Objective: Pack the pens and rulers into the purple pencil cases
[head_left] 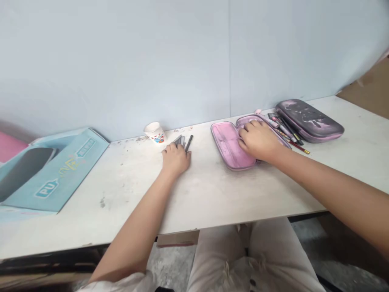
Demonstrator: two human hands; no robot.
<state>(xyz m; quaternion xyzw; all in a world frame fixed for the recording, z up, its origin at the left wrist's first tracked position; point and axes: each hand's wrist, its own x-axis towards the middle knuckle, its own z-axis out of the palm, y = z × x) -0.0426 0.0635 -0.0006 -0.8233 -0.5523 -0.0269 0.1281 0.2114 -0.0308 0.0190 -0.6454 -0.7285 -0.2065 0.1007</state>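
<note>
My left hand (175, 159) lies palm down on the white table (136, 194), its fingers curled over a black pen (189, 142) and a flat grey piece (178, 140), whose kind I cannot make out. A pink pencil case (232, 146) lies unzipped and spread open to the right. Into its far half reaches my right hand (258, 140), fingers bent down and closed; the fingertips and anything between them are hidden. Just right of that hand, several pens and pencils (285, 129) lie in a bunch, one red pencil (299, 147) pointing toward me.
Behind the left hand stands a white paper cup (154, 133) with a coloured print. A dark, closed pencil case (310, 120) sits at the far right. On the left is a light-blue box (60, 174) with a dark object (27, 168) inside. A pale wall (182, 61) borders the table.
</note>
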